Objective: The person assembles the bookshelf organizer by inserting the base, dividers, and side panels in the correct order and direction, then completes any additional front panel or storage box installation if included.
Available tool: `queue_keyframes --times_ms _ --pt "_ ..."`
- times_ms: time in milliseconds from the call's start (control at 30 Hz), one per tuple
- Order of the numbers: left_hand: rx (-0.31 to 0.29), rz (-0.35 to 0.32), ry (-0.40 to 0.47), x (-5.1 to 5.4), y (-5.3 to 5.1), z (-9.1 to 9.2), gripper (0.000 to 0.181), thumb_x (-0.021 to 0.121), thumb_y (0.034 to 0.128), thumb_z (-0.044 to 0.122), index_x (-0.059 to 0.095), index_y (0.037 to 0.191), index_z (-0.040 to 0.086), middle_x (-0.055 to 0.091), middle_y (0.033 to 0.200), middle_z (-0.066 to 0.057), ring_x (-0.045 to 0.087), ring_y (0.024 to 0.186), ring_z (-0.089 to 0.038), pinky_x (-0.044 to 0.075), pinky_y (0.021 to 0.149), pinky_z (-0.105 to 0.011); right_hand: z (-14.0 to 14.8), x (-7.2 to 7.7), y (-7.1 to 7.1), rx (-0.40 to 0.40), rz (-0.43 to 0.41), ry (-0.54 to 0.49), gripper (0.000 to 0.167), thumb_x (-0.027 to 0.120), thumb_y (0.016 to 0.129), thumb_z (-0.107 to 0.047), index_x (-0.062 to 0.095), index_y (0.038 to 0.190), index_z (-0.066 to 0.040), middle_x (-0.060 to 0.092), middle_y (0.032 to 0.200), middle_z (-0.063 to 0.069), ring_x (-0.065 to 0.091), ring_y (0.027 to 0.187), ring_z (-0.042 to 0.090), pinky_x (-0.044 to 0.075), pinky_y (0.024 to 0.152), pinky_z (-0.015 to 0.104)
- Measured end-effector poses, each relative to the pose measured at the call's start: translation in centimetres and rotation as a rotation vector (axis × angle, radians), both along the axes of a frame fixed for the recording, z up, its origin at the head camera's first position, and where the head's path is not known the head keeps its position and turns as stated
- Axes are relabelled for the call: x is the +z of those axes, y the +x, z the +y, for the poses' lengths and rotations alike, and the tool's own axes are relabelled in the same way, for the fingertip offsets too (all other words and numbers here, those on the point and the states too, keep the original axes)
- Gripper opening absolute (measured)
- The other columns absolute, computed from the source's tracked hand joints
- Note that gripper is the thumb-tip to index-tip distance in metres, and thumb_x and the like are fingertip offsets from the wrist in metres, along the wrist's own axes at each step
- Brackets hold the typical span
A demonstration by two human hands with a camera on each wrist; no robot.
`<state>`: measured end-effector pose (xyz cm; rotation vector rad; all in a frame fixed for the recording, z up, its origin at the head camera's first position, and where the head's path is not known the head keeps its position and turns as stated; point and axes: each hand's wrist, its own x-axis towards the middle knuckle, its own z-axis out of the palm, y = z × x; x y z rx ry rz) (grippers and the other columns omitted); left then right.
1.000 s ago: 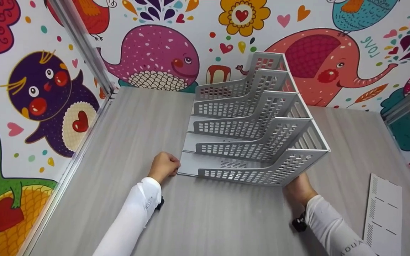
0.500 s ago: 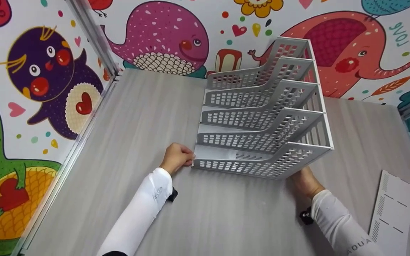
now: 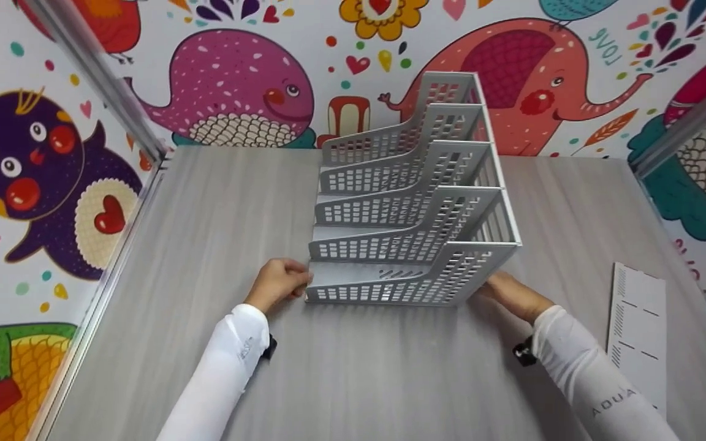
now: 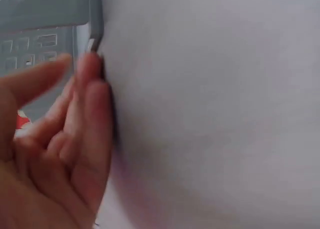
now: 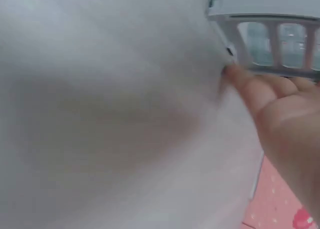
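Observation:
A grey file organizer point(image 3: 383, 294) with several perforated dividers stands on the table in the head view. My left hand point(image 3: 276, 285) is at its near left corner. In the left wrist view, its fingertips point(image 4: 95, 94) touch the edge of the base, and the thumb point(image 4: 40, 79) is held apart from them. Behind the near right corner is my right hand point(image 3: 512, 294), partly hidden by the organizer. The right wrist view shows a fingertip point(image 5: 235, 74) against the bottom corner below the slatted back point(image 5: 272, 44), with the other fingers extended beside it.
A flat light-grey panel point(image 3: 638, 312) with slots lies on the table to the right, near my right sleeve. The wood-grain table point(image 3: 224, 202) is bounded by a cartoon-patterned wall point(image 3: 242, 79) behind and a metal rail point(image 3: 108, 282) at the left.
The base stuck out left past the nearer dividers; now their left ends sit about level with it. My left hand has stayed at that corner. The head camera has shifted.

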<state>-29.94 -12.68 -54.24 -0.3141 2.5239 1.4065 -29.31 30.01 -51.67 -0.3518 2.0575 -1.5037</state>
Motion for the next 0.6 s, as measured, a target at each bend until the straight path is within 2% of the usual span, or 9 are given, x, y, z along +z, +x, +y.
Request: queue_keyframes --times_ms 67,133,200,300,367,467,600 --pt "-0.043 0.086 -0.08 0.1 -0.3 0.2 0.046 0.074 0.0802 0.026 0.062 0.119 0.004 0.068 0.108 -0.013 0.065 0.094 -0.021 0.052 0.084 -0.035 1.5 0.4 0.4 -0.021 0.011 0.118 0.067 0.025 0.103 -0.045 0.02 0.149 0.004 0.028 0.154 0.02 0.025 0.143 0.037 0.019 0.117 0.054" --pt "-0.069 0.193 -0.114 0.1 -0.8 0.5 0.053 0.075 0.0793 0.029 0.059 0.125 0.006 0.063 0.119 -0.015 0.059 0.11 -0.028 0.046 0.097 -0.041 3.6 0.5 1.2 -0.064 0.047 0.25 0.067 0.028 0.102 -0.045 0.018 0.15 0.001 0.015 0.157 0.024 0.011 0.144 0.046 0.009 0.116 0.061" --pt "-0.095 0.255 -0.08 -0.1 -1.4 0.8 0.05 0.073 0.0815 0.027 0.06 0.124 0.005 0.062 0.121 -0.017 0.057 0.114 -0.03 0.044 0.101 -0.043 5.7 0.2 2.2 -0.115 0.127 0.402 0.069 0.034 0.101 -0.043 0.015 0.15 0.002 0.007 0.156 0.03 0.002 0.142 0.053 0.004 0.112 0.067" --pt "-0.078 0.255 -0.006 -0.5 -1.8 1.0 0.032 0.069 0.0863 0.024 0.067 0.111 0.003 0.068 0.108 -0.014 0.061 0.1 -0.024 0.048 0.092 -0.037 7.7 -1.4 4.2 -0.129 0.23 0.613 0.076 0.044 0.098 -0.042 0.015 0.148 0.005 0.0 0.152 0.038 -0.004 0.137 0.061 -0.001 0.106 0.073" --pt "-0.048 0.229 0.017 -0.7 -2.0 1.0 0.024 0.067 0.0879 0.023 0.07 0.102 0.004 0.07 0.099 -0.01 0.06 0.088 -0.017 0.048 0.082 -0.03 8.2 -2.7 5.2 -0.105 0.241 0.699 0.087 0.049 0.094 -0.047 0.009 0.147 0.009 -0.009 0.149 0.042 -0.011 0.135 0.063 -0.007 0.103 0.075" --pt "-0.025 0.203 0.032 -0.6 -2.2 1.1 0.019 0.067 0.0879 0.022 0.072 0.096 0.005 0.071 0.091 -0.006 0.055 0.077 -0.011 0.044 0.073 -0.023 8.2 -4.4 6.0 -0.062 0.18 0.787 0.109 0.053 0.085 -0.062 -0.003 0.148 0.008 -0.023 0.148 0.038 -0.022 0.135 0.058 -0.016 0.101 0.074" --pt "-0.067 0.199 0.05 -0.2 -2.8 1.4 0.022 0.067 0.0878 0.024 0.073 0.096 0.005 0.072 0.09 -0.005 0.052 0.074 -0.009 0.042 0.07 -0.022 8.9 -5.2 5.5 -0.048 0.128 0.873 0.131 0.057 0.072 -0.076 -0.011 0.147 0.007 -0.031 0.146 0.036 -0.03 0.135 0.054 -0.02 0.098 0.075"
